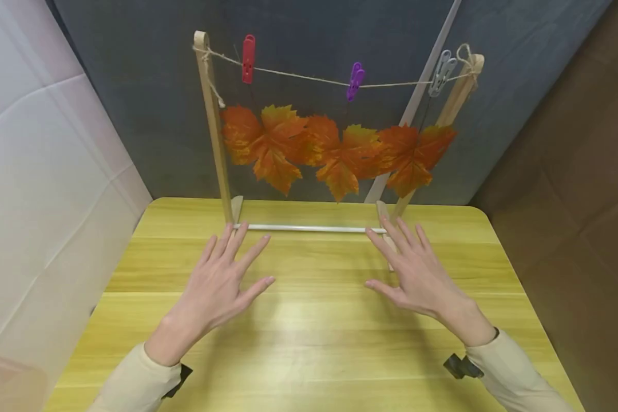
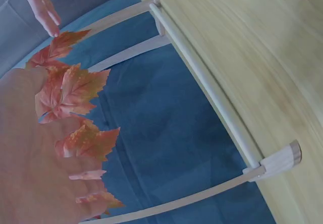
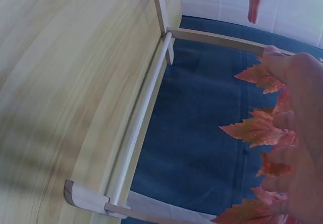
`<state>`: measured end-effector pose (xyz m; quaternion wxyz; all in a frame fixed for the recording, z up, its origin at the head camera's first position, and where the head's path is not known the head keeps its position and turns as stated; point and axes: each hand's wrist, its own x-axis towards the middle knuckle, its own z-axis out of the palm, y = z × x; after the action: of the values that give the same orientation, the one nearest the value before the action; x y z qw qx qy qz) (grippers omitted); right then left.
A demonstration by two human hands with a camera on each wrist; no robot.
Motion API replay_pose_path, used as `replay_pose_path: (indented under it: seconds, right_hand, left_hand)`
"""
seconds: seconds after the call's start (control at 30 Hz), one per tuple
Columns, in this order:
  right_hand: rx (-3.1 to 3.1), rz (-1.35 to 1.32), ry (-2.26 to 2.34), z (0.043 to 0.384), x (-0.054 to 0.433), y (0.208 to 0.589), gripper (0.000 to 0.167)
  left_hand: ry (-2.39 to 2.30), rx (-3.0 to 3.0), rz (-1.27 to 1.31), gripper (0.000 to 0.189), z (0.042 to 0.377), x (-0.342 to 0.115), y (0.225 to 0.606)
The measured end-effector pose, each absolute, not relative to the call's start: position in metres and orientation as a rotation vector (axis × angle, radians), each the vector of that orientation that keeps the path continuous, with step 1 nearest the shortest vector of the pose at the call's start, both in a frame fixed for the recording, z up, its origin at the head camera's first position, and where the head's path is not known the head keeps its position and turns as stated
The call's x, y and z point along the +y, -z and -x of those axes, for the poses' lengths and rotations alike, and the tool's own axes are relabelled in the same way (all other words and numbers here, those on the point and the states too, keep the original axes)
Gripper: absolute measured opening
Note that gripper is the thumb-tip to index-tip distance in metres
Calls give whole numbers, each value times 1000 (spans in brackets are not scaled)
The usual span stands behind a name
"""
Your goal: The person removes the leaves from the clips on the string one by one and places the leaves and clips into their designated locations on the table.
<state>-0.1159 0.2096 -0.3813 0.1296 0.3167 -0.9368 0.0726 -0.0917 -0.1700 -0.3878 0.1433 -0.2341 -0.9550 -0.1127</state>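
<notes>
Both hands hover with fingers spread before a wooden frame. My left hand (image 1: pixel 218 280) is nearest the frame's left post (image 1: pixel 215 131), and my right hand (image 1: pixel 419 272) is nearest the right post (image 1: pixel 455 100); neither grips anything. A twine (image 1: pixel 298 75) runs between the post tops. A red clothespin (image 1: pixel 248 59), a purple clothespin (image 1: pixel 356 81) and a pale grey clothespin (image 1: pixel 442 73) sit along it. Below them hang orange maple leaves (image 1: pixel 275 146), with edges overlapping. In both wrist views, fingers partly cover the leaves.
A white rod (image 1: pixel 309 228) joins the frame's feet near the far edge of the yellow wooden table (image 1: pixel 309 343). Dark cloth (image 1: pixel 309 34) hangs behind. A white cloth (image 1: pixel 41 171) stands left and a brown one (image 1: pixel 566 200) right.
</notes>
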Motion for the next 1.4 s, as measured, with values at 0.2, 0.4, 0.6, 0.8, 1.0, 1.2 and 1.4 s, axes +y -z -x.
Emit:
replay_pose_path:
  seconds: [0.2,0.4,0.6,0.8,1.0,1.2,1.4]
  right_hand:
    - [-2701,-914,-283,119,213,377,84]
    - [-2570,-939,-443,128,215,370,83]
    - [-2400,-958,-584,140,214,355,80]
    - [-2352,-943,-674,148,217,328,72]
    - [-2289,-907,-704,159,217,304,70]
    - [-2266,-908,-674,170,219,281,66]
    - [-2254,-852,-651,180,228,249,61]
  left_hand:
    - [337,-2734,696,70,97,-164,382]
    - [365,-2766,721,69,106,-149,368]
    - [470,-2661,809,66,121,-132,356]
    - [650,-2449,949,63,142,-115,347]
    - [901,-2386,1002,58,161,-98,336]
    - [1088,-2371,1017,55,177,-79,325]
    - [1137,-2313,1046,54,192,-56,309]
